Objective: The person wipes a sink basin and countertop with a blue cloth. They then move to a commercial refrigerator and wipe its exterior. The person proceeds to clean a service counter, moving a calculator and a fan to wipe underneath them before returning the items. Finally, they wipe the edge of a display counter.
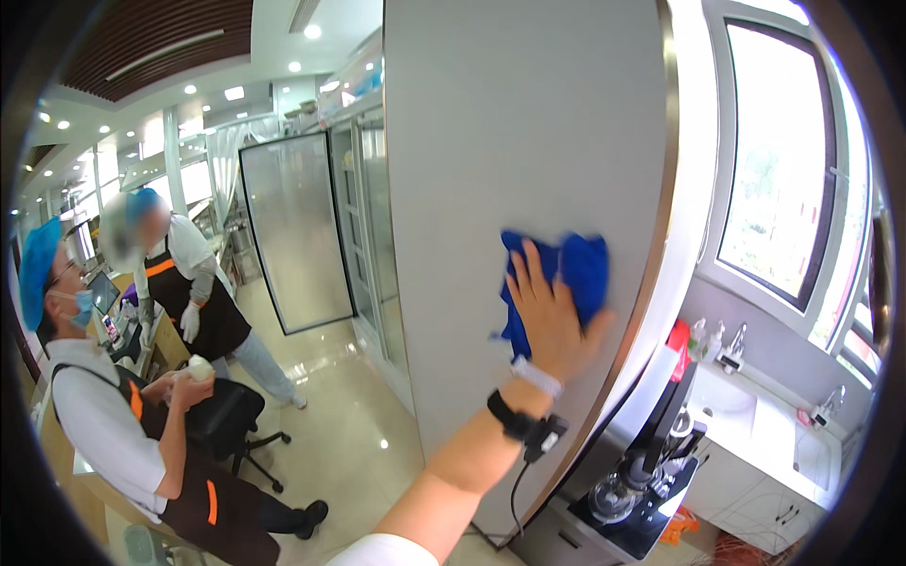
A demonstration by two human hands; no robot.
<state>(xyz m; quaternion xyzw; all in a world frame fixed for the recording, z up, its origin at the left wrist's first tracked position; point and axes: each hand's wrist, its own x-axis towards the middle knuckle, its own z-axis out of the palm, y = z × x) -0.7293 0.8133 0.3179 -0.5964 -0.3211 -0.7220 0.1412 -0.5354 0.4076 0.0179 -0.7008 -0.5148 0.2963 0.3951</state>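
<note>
My left hand [555,325] lies with its palm against a blue cloth [589,272], pressing it to a tall, flat grey panel [488,141]. The back of the hand faces me, fingers pointing up and thumb towards the panel's right edge. Folds of cloth show above the fingers and on both sides of the hand; the part under the palm is hidden. A black strap with a small device and cable [541,435] and a pale band [536,376] are around the wrist. My right hand is out of view.
At left, a person in a blue cap [106,403] holds a whitish item; another in gloves [195,297] stands behind, near a black wheeled chair [226,410]. An open framed glass door [297,233] is beyond. At lower right are a coffee machine with glass jug [614,499], sinks [722,403] and a window [778,156].
</note>
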